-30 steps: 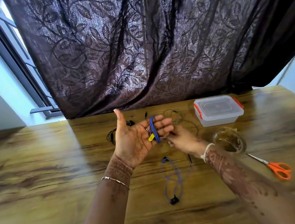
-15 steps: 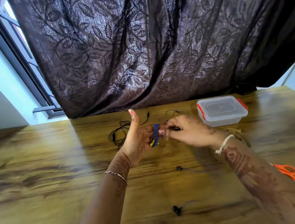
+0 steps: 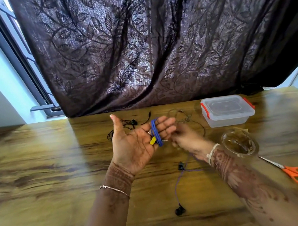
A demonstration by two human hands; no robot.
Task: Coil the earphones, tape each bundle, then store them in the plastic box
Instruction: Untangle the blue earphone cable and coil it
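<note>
My left hand (image 3: 139,142) is raised palm up over the wooden table (image 3: 39,190), fingers straight and thumb pointing up. Blue earphone cable (image 3: 155,131) is wound in loops round its four fingers, with a yellow piece by the palm. My right hand (image 3: 185,138), blurred, pinches the cable just right of those fingers. The loose purple cable hangs down to two black earbuds (image 3: 180,210) lying on the table below the hands. A closed clear plastic box (image 3: 226,110) with red clips stands at the back right.
A roll of clear tape (image 3: 239,143) lies right of my right wrist. Orange-handled scissors (image 3: 292,173) lie further right and nearer. A tangle of black earphones (image 3: 126,125) lies behind my left hand, a thin dark cable (image 3: 184,116) behind my right. A dark curtain hangs behind the table.
My left hand has opened palm up again with more blue loops round its fingers. My right hand has come down from the fingertips to below them, pulling the cable.
</note>
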